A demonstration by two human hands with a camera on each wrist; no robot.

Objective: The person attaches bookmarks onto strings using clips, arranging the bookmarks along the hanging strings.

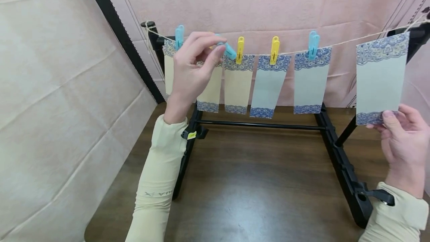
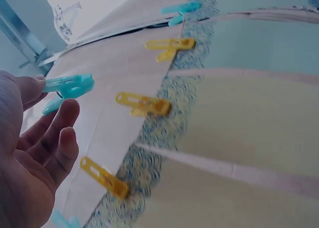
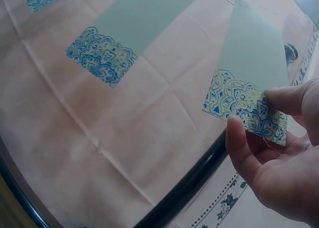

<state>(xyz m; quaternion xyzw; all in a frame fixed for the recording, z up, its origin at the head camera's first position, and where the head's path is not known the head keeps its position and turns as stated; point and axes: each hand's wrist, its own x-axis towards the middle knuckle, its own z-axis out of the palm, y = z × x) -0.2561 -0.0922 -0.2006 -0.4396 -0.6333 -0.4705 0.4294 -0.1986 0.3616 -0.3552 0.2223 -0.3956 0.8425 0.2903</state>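
Note:
My left hand [image 1: 195, 68] pinches a blue clothespin [image 2: 70, 86] between thumb and fingertips, in front of the row of hanging cards. In the left wrist view this clothespin is apart from the string and the cards. Over on the right, my right hand [image 1: 404, 139] holds a pale blue card [image 1: 381, 81] by its patterned bottom edge, thumb in front. The card's top edge overlaps the string [image 1: 356, 41] in the head view, and no clothespin shows on it. Its nearest neighbour is another pale blue card [image 1: 310, 89], pinned up by a blue clothespin [image 1: 314, 44].
Several more cards, cream [image 1: 237, 87] and pale blue [image 1: 270, 88], hang from the string by yellow [image 1: 274, 49] and blue clothespins. A black frame [image 1: 349, 182] carries the string and stands on a brown wooden table [image 1: 255, 182]. Pink cloth [image 1: 255, 3] hangs behind.

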